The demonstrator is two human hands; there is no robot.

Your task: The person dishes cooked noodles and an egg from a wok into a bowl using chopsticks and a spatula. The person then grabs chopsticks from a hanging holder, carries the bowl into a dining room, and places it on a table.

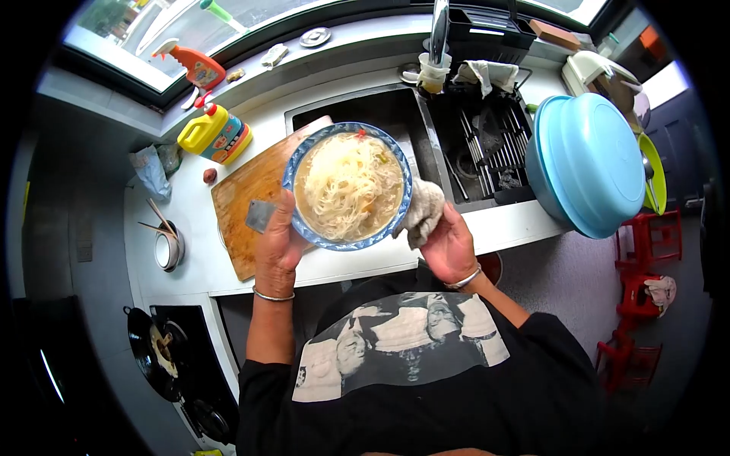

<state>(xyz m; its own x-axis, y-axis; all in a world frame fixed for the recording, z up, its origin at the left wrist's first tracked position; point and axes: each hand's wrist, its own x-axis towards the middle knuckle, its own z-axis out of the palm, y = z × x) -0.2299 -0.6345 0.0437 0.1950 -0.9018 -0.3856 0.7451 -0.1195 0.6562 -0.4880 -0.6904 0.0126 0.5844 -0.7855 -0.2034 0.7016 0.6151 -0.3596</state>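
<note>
Shirt [426,403] cut off below; left fingers [284,211], partly hidden, grip noodle bowl [342,245]; right fingers [454,220] clutch grey cloth [423,216].

Shows a wide, round bowl [334,245] with a blue-and-white patterned rim, held up over the tabletop [357,269] and overlapping the right part of the wooden chopping board [242,186] from above. Faces mouth upward, roughly level. Contains pale, thin noodles [342,186], heaped in a loose tangle, with cloudy beige broth [389,207] around them. Carries a small red scrap [361,133] near the far rim. Rests at the near left in the left hand [277,245], thumb against the rim. Meets a crumpled, greyish cloth [423,214] at the lower right, bunched between rim and right hand [451,249].
</note>
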